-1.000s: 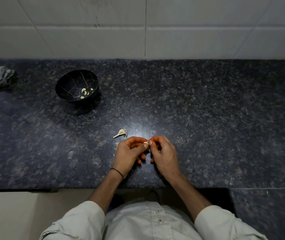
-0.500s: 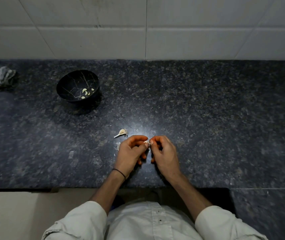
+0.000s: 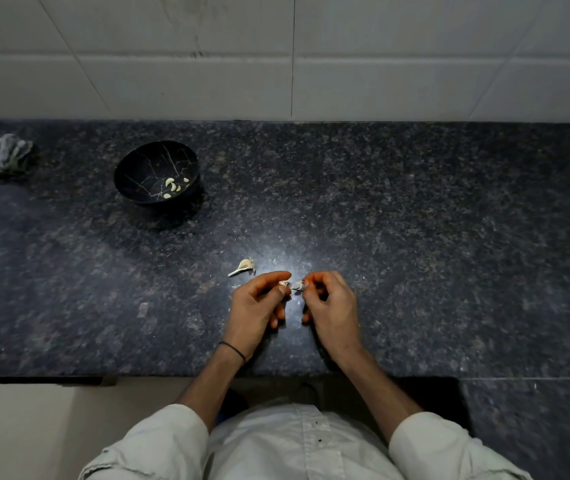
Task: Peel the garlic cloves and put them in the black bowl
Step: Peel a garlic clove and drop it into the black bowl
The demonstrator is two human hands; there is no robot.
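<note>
A black bowl (image 3: 138, 168) is seen on the far left part of the bench (image 3: 415, 237). It is round and glossy, with thin pale veins across its inner wall. A few peeled cloves (image 3: 172, 186) are held in it, small, pale and curved, gathered low on its right side.

A garlic clove (image 3: 298, 285) is held just above the bench near its front edge, well apart from the bowl. It is pinched from both sides. The grip of the left hand (image 3: 255, 310) is closed on it with thumb and forefinger, and the other fingers are curled under. The grip of the right hand (image 3: 332, 306) is closed on its other end in the same way. Which part is skin and which is flesh cannot be told.

Just beyond the left hand, a pale scrap (image 3: 243, 266) with a thin stalk is seen lying on the bench; it is dry and papery.

The bench is of dark speckled stone, polished, with a bright glare by the hands. A crumpled grey cloth (image 3: 6, 155) is seen at the far left edge. White tiles (image 3: 207, 64) are set behind. A thin dark band (image 3: 233, 349) is worn on the left wrist.
</note>
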